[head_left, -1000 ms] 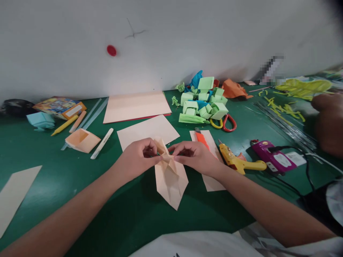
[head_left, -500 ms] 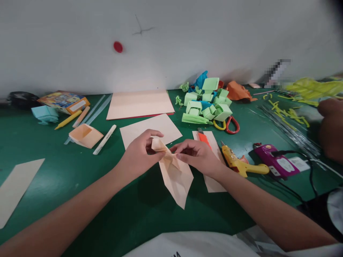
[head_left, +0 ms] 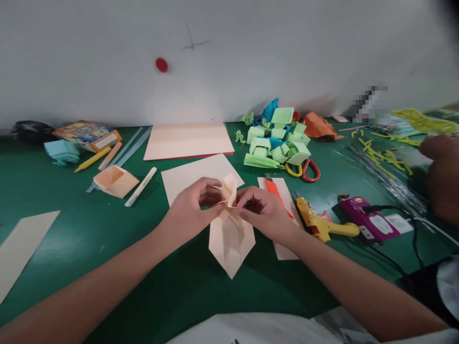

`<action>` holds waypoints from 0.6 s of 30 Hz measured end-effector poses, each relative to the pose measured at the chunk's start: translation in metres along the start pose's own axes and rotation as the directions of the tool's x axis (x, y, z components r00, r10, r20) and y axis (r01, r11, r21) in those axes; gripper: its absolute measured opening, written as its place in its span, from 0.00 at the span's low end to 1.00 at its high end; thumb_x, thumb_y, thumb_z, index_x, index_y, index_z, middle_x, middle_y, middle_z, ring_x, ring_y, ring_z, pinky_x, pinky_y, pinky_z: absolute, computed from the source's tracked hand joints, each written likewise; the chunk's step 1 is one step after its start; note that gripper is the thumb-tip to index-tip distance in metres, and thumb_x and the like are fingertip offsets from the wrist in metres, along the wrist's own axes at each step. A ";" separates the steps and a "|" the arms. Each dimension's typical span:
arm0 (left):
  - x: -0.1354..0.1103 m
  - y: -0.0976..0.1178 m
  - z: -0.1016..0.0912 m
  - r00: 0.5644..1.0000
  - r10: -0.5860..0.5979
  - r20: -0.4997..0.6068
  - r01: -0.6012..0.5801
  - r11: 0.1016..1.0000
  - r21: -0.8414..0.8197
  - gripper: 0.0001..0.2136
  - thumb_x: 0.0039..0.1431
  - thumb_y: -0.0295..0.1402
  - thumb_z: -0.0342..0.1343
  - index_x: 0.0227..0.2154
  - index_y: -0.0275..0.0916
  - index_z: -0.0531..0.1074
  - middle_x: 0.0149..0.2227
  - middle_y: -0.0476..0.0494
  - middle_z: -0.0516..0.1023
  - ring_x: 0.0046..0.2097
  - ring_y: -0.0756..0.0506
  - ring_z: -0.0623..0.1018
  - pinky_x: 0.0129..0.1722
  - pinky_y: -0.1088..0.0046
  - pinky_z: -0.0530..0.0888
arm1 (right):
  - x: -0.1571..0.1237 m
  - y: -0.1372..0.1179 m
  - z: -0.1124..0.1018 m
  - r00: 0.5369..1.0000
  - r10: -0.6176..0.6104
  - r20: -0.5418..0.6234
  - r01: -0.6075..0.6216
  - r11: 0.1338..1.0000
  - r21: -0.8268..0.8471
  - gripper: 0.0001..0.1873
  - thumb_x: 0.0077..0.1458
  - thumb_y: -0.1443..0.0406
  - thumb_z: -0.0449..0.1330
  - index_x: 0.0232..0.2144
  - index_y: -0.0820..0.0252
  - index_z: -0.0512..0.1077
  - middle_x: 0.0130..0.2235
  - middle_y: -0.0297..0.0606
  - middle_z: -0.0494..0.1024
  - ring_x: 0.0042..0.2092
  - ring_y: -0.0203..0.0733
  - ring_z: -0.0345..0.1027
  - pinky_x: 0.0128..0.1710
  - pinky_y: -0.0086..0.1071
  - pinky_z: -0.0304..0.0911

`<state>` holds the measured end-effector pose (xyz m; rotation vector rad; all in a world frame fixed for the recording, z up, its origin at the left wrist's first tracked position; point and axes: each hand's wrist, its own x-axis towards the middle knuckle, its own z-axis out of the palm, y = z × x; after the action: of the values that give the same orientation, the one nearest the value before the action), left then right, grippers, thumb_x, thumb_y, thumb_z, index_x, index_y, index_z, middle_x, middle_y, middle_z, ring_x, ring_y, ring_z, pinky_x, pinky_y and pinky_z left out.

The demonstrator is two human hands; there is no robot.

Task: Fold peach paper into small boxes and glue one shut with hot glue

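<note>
A peach sheet of folded paper is held between both hands above the green table. Its lower end comes to a point toward me, and its upper part curls upward. My left hand pinches the paper's left side at the middle crease, thumb against the fold. On the opposite side my right hand pinches the same crease with thumb and fingers. Just behind the hands lies a flat peach sheet. Beside my right wrist, an orange cutter knife rests on a narrow peach strip.
Right of my arm lie a yellow glue gun and a purple power adapter with cables. Green folded paper boxes pile up behind scissors. At left sit a peach paper box and a white pen. Another person's hand is far right.
The folded paper has turned so its point faces straight toward me, and its upper part now stands more upright between my hands. Both hands keep their pinch.
</note>
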<state>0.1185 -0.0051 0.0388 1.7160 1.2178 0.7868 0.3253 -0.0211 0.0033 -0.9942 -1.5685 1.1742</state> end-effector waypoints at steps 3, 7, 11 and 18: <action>0.005 -0.004 -0.001 0.994 -0.057 0.088 0.062 0.997 -0.052 0.11 0.53 0.40 0.64 0.36 0.40 0.76 0.37 0.46 0.81 0.39 0.44 0.80 0.38 0.68 0.78 | 0.000 0.002 0.000 1.000 -0.003 -0.006 0.003 1.000 0.021 0.08 0.55 0.63 0.68 0.30 0.56 0.71 0.39 0.37 0.76 0.40 0.39 0.72 0.38 0.33 0.68; 0.007 -0.005 -0.002 0.986 -0.129 0.102 0.142 0.981 -0.135 0.11 0.48 0.39 0.67 0.31 0.39 0.77 0.33 0.46 0.79 0.36 0.45 0.78 0.34 0.71 0.75 | 0.000 0.002 -0.001 1.000 -0.019 0.016 0.019 1.000 0.019 0.10 0.54 0.61 0.69 0.28 0.57 0.72 0.40 0.38 0.76 0.41 0.40 0.72 0.39 0.34 0.69; 0.007 -0.005 -0.001 0.977 -0.195 0.081 0.208 0.953 -0.218 0.14 0.47 0.40 0.68 0.34 0.39 0.78 0.36 0.45 0.79 0.36 0.46 0.77 0.33 0.72 0.73 | 0.000 0.004 -0.002 1.000 -0.014 0.019 0.013 0.997 0.079 0.09 0.54 0.62 0.69 0.29 0.56 0.72 0.41 0.38 0.76 0.41 0.40 0.72 0.38 0.34 0.69; 0.006 -0.012 0.000 0.980 -0.200 -0.022 0.186 0.941 -0.283 0.12 0.50 0.39 0.67 0.34 0.38 0.76 0.32 0.46 0.78 0.32 0.47 0.75 0.31 0.71 0.72 | 0.003 0.009 -0.004 0.996 0.056 -0.064 -0.043 0.982 0.182 0.11 0.52 0.61 0.70 0.29 0.56 0.71 0.43 0.39 0.77 0.43 0.42 0.73 0.40 0.36 0.69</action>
<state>0.1160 0.0021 0.0276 1.3327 1.2234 0.8432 0.3292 -0.0155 -0.0042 -0.9478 -1.3638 1.2794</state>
